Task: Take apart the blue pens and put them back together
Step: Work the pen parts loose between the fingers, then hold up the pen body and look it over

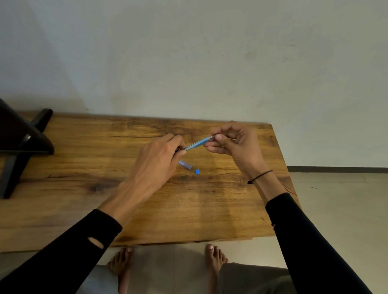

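Now both hands are up over the table, and the blue pen is slung between them, clear of the wood, slanting from low on the left to high on the right. Left hand has its fingers clenched round the lower end of the barrel, thumb tucked under. Right hand is pinching the upper tip between thumb and forefinger, the other fingers curled loose behind.

Down on the table, just beneath the pen, lie two loose bits: a small purplish cap-like tube and, just beside it, a tiny blue plug. So this pen looks already partly stripped. Whether the right hand is drawing the inner refill out or feeding it back in, I cannot tell from this angle.

Either way, the trick is the same: keep the left grip firm and still, and let the right hand travel straight along the barrel's own line, no bending, because that thin inner part will likely flex or kink if pulled sideways. A light pinch near the tip should do; squeezing harder risks it slipping. And mind those two small pieces, near the middle of the table, which could roll with a nudge.
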